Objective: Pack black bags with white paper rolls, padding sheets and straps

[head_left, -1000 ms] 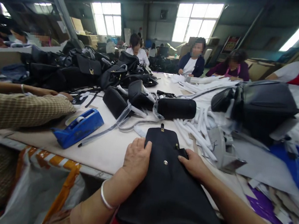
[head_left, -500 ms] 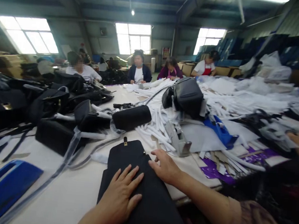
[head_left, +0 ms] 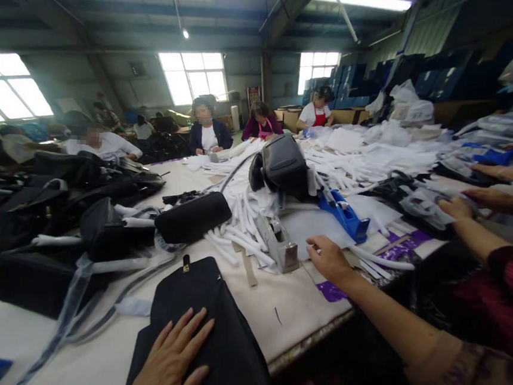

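My left hand (head_left: 177, 356) lies flat with fingers spread on a black bag (head_left: 225, 339), which has a small gold-coloured fitting on a tab at its far end. My right hand (head_left: 329, 260) is off the bag, held over the table to its right, its fingers loosely bent and apart with nothing visible in them. Just left of its fingertips stands a grey tape dispenser (head_left: 286, 252). A white sheet (head_left: 314, 227) lies behind that hand. On the table between the bag and my right arm is a short dark thread-like piece (head_left: 278, 316).
Black bags (head_left: 47, 276) crowd the left side, with a clear-wrapped strap (head_left: 72, 296) trailing forward. White rolled stuffing (head_left: 245, 215), a black boxy bag (head_left: 286, 165) and a blue tape dispenser (head_left: 344, 217) fill the middle. A co-worker's hands (head_left: 457, 207) handle wrapped items at right.
My right hand has left the bag's edge and moved right, beside the grey tape dispenser. My left hand stays on the bag. The view has turned right.
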Available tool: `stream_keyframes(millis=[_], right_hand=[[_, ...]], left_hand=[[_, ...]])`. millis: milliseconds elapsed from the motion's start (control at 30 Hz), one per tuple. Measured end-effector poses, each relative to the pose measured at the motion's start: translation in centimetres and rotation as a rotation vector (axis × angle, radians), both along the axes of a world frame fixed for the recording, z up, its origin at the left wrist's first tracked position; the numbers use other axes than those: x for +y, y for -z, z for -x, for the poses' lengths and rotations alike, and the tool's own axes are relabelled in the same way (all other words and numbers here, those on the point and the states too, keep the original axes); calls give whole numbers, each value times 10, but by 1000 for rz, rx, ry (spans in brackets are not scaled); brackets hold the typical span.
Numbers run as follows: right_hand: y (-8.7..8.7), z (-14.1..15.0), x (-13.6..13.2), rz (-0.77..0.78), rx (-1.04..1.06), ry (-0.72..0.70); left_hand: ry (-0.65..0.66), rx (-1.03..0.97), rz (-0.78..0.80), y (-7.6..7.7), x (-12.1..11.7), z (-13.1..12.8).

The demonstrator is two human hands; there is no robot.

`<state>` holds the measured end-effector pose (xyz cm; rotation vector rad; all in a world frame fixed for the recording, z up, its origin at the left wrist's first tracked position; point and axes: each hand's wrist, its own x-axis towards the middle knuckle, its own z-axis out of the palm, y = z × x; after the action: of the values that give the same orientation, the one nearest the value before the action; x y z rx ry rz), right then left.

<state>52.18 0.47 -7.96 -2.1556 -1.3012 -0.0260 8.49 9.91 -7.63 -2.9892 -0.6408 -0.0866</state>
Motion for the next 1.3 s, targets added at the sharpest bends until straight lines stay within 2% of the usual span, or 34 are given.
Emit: stream_keyframes(millis=[100,200,400,567,700,867,1133,1300], right_hand=[[1,-28,21,37,-20,4],[0,-44,35,115,-58,-12],[12,-53,26,373,-111,-140],[23,-51,23,447,-89,-234],[23,-57,23,462,-44,-280],[22,-66,20,440,3,-284],[18,-69,12,331,-33,-169],[19,-56,7,338,-93,-306]], left_hand=[[-2,21,-5,-6,-2,-1],[-13,3,-14,-8,-3,-3],[16,-23,-16,2,5,0],[31,-19,-48,14,10,4],[22,-6,-69,8,5,2],[-18,3,-18,-5,-4,-4],[-28,-36,-3,-1,-4,-2],[-30,-35,-13,-2,-4,-3]])
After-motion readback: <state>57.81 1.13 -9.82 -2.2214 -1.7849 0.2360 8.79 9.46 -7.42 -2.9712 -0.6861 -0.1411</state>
